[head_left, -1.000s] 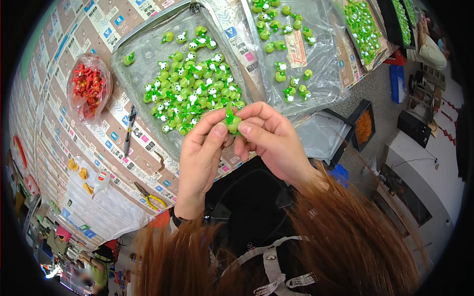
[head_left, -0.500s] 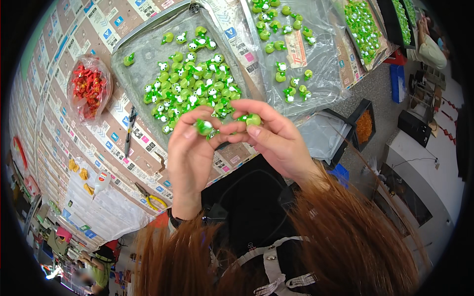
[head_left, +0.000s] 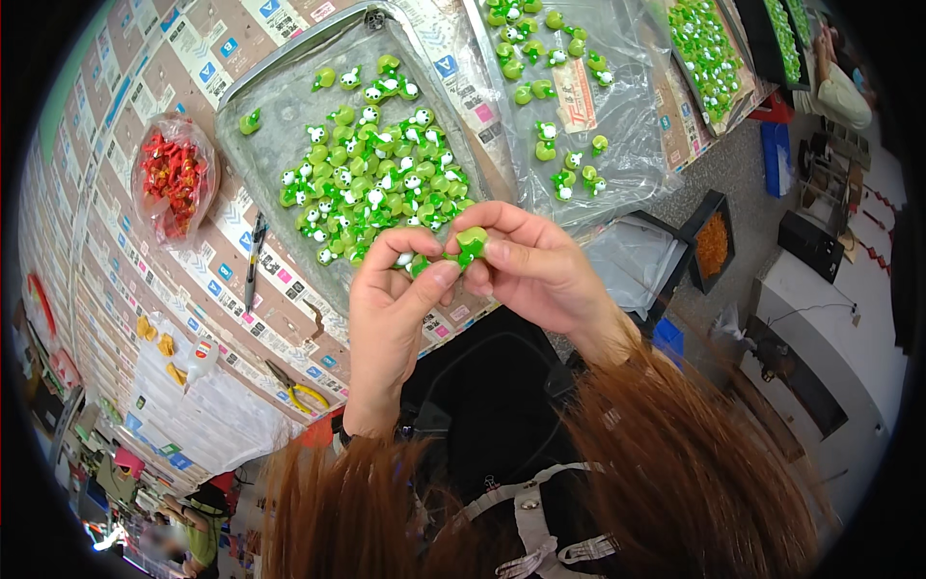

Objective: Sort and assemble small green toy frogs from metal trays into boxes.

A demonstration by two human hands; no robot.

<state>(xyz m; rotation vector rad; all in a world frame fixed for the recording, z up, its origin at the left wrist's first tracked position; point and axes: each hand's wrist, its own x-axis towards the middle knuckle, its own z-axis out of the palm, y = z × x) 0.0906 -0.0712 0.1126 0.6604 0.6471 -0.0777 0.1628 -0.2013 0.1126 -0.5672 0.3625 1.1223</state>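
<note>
Over the near edge of a metal tray (head_left: 270,183), my two hands meet with fingertips close together. My right hand (head_left: 535,265) pinches a small green figurine (head_left: 471,243) between thumb and index finger. A second green-and-white figurine (head_left: 413,262) sits in the curled fingers of my left hand (head_left: 394,304), partly covered by them. Behind my hands, the tray bears a heap of similar green figurines with white heads (head_left: 376,174). Whether the two held pieces touch each other I cannot tell.
To the left lie a bag of red figurines (head_left: 176,183), a pen (head_left: 255,262), pliers (head_left: 297,388) and a glue bottle (head_left: 201,359). A plastic-covered tray (head_left: 627,125) with more green pieces is at the right. Beyond it stands a black bin (head_left: 712,246) of orange bits.
My left hand has moved slightly right and down, its fingers closing more around its figurine. The figurine in my right hand has turned, and the hands are nearer each other.
</note>
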